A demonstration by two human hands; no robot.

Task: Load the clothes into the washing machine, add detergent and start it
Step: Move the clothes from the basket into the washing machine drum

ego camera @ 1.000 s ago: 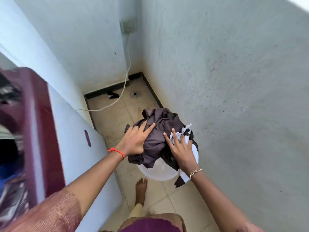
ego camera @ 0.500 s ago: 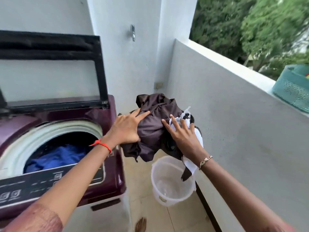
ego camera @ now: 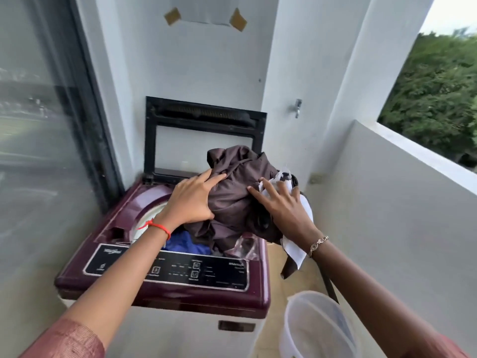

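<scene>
The left hand [ego camera: 192, 200] and right hand [ego camera: 282, 210] press a dark brown bundle of clothes [ego camera: 237, 192] between them, fingers spread and nearly straight on the fabric. The right hand also covers a white cloth [ego camera: 296, 250]. The bundle sits over the right side of the washing machine [ego camera: 165, 293] opening, lid [ego camera: 204, 117] raised. A blue garment [ego camera: 183, 245] lies in the drum. A clear bucket [ego camera: 317, 329] stands on the floor beside the machine.

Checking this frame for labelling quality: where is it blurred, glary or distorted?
Head view: soft even daylight, no hard shadows; the glass door at left is smeared with blur and reflections; control panel lettering too soft to read; wide-angle lens slants the walls.
</scene>
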